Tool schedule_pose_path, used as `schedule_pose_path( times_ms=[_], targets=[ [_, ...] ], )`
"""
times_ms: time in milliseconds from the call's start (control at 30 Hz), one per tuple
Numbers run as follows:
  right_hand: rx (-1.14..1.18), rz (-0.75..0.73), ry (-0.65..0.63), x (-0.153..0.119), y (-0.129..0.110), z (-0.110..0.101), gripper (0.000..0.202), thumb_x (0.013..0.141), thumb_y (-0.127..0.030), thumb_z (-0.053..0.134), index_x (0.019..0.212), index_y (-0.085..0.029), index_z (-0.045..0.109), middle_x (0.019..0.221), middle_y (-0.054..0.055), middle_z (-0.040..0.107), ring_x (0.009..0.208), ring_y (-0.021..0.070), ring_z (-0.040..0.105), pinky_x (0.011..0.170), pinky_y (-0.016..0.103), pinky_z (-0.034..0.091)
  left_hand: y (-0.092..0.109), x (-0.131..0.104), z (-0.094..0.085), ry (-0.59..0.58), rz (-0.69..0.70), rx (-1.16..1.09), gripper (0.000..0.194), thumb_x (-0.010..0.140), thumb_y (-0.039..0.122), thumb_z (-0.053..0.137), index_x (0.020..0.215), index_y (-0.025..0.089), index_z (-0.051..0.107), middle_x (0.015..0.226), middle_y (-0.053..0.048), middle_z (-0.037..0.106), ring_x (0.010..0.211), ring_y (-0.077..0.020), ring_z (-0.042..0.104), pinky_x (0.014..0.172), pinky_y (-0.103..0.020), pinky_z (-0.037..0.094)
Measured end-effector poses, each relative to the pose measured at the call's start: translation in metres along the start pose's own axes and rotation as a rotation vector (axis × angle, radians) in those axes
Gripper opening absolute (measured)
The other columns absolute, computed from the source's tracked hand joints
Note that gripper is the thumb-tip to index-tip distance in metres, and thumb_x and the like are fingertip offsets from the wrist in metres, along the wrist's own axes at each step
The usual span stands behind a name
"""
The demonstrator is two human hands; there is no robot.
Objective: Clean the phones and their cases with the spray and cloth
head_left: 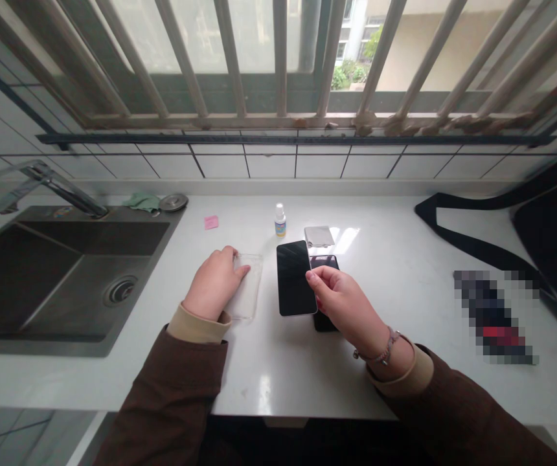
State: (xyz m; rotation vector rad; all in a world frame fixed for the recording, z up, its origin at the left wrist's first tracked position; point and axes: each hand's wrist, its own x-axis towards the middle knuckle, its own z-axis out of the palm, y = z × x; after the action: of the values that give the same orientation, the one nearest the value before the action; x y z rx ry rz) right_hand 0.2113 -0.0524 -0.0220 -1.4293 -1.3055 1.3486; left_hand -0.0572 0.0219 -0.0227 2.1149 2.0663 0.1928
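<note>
My right hand [334, 298] pinches a smartphone [296, 278] by its right edge, thumb on the front, with the dark screen facing up. Partly beneath that phone and my fingers, a second dark phone [326, 322] lies on the counter. On the left, my left hand [215, 281] is closed over the left side of a clear phone case [248, 294], thumb across its upper part; the fingers under the palm are partly hidden. Behind the phones stand a small white-capped bottle [280, 220] and a folded grey cloth [319, 236].
A dark sink [142, 285] with a faucet [59, 184] is at the left. A green cloth [142, 201], a metal drain cover [173, 202] and a pink note [211, 222] lie nearby. Black straps [473, 243] and a blurred-out item [497, 317] occupy the right of the white counter [259, 369].
</note>
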Motion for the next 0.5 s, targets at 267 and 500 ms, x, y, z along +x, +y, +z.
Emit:
schedule_pose_path(
  times_ms=[267,500],
  targets=[
    [-0.002,-0.006,-0.03,0.001,0.006,0.004,0.047,0.102,-0.068,0.06,0.097,-0.021,0.067,0.066,-0.003,0.057,0.059,0.0139,0.051,0.055,0.026,0.04,0.03,-0.016,-0.024,0.077,0.527,-0.388,0.108,0.084,0.068,0.084,0.168,0.025,0.031,0.172,-0.019,0.04,0.16,-0.0372,0.039,0.132,-0.054,0.032],
    [-0.033,-0.007,-0.057,-0.002,0.005,0.008,0.045,0.102,-0.065,0.061,0.094,-0.021,0.065,0.065,-0.003,0.06,0.057,0.0144,0.052,0.054,0.027,0.04,0.045,-0.026,-0.014,-0.257,0.756,-0.45,0.143,0.066,0.069,0.096,0.176,0.037,0.01,0.182,-0.017,0.021,0.169,-0.0436,0.015,0.135,-0.066,0.019]
  ],
)
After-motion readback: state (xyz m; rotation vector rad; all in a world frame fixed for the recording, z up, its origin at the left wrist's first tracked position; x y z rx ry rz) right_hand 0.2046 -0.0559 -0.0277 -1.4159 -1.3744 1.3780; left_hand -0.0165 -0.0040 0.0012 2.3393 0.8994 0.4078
